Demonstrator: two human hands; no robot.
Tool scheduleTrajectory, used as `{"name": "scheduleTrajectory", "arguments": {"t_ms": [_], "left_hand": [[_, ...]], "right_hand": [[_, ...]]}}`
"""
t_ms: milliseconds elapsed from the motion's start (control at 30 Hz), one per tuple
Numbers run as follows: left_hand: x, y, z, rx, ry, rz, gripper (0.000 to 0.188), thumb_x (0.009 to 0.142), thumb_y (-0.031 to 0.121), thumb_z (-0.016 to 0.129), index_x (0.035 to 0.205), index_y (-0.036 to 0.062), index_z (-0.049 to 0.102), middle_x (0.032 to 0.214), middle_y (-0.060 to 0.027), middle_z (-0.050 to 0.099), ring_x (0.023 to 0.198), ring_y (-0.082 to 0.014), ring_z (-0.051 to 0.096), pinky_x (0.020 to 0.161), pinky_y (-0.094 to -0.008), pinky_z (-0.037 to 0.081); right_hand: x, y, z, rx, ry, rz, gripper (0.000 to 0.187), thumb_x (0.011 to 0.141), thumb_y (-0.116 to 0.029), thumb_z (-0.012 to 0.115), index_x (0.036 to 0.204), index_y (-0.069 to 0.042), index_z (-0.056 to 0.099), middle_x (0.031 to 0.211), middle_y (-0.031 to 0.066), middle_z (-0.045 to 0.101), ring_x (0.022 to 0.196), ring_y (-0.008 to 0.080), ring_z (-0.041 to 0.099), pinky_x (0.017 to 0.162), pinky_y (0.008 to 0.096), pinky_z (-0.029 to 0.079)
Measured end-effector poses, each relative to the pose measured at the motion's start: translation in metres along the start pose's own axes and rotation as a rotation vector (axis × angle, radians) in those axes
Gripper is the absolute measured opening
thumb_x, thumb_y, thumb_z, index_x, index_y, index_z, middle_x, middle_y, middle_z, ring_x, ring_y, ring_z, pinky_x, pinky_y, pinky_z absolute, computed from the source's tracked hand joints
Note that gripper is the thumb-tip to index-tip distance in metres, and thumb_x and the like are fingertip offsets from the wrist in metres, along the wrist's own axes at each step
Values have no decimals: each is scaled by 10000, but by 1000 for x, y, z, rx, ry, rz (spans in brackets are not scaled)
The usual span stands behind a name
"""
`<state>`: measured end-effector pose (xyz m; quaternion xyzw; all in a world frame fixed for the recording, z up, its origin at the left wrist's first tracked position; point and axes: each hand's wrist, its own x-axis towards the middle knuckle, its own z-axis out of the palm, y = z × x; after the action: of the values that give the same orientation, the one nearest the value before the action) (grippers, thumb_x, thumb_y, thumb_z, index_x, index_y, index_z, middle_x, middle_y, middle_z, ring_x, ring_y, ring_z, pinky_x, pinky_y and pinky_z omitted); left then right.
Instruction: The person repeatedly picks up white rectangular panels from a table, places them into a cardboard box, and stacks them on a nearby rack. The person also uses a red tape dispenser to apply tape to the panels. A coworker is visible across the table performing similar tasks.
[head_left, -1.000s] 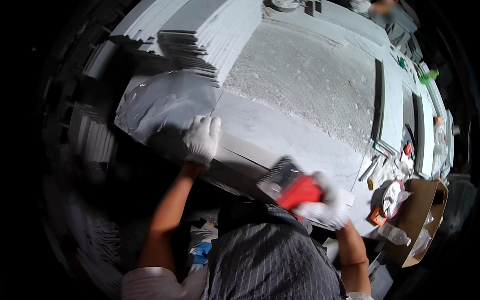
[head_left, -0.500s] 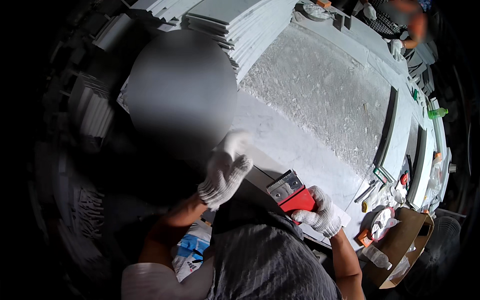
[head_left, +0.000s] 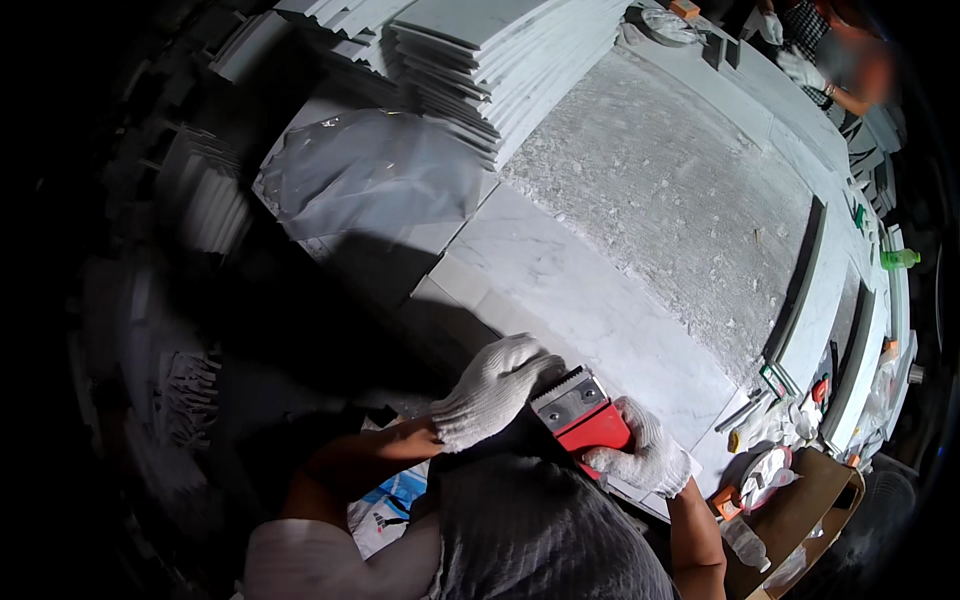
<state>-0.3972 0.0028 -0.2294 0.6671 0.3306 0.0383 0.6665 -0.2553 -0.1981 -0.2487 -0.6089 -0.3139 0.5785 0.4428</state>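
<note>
Both my hands wear white knitted gloves. My right hand [head_left: 645, 452] is wrapped round the red body of a hand tool [head_left: 590, 428], held close to my dark apron. The tool's wide metal head has a toothed edge and two screws; its exact kind is unclear. My left hand [head_left: 495, 392] is closed beside the toothed edge, fingers bent toward it. Its fingertips are partly hidden, so I cannot make out what they hold, if anything. Beyond the hands lies a pale marble-look slab [head_left: 600, 270] along the near edge of the work surface.
A rough grey panel [head_left: 680, 190] lies beyond the slab. Clear plastic film [head_left: 370, 175] sits left, near stacked white slabs [head_left: 500, 60]. Right are long strips [head_left: 800, 300], rags, a cardboard box [head_left: 820, 500] and a plastic bottle [head_left: 745, 543]. A gloved co-worker [head_left: 835, 50] stands far right.
My left hand has moved down and right, from apart to right beside the tool's toothed head. My right hand keeps its hold on the tool. The view has shifted slightly.
</note>
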Motion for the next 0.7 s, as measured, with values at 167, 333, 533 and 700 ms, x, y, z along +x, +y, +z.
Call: {"name": "scheduleTrajectory", "arguments": {"t_ms": [167,333,533,700], "left_hand": [[22,6,-95,-13,444,71,193,943,190,606,832,34,631,763,-13,595,747,-86,534,727,-261,445],[67,-107,-174,20,582,9,183,959,168,586,848,44,662,746,48,573,700,-66,500,676,-240,428],[78,-105,-150,91,352,-277,228,947,272,635,965,50,683,823,49,584,735,-73,480,681,-239,381],[93,-147,-164,130,213,-106,271,936,304,615,994,56,708,1015,-65,653,918,-125,581,807,-286,450]], "right_hand": [[5,-16,-3,-41,9,-5,512,799,-378,811,1068,5,602,919,110,678,880,171,647,815,323,511],[33,-43,15,-116,28,102,462,781,-314,835,1022,0,595,840,54,650,802,100,581,726,285,498],[39,-55,22,-88,93,62,472,781,-303,835,1057,-3,597,847,60,654,809,108,592,739,297,505],[37,-42,26,6,130,-16,501,776,-295,834,1106,3,604,898,75,656,839,116,581,772,299,505]]}}
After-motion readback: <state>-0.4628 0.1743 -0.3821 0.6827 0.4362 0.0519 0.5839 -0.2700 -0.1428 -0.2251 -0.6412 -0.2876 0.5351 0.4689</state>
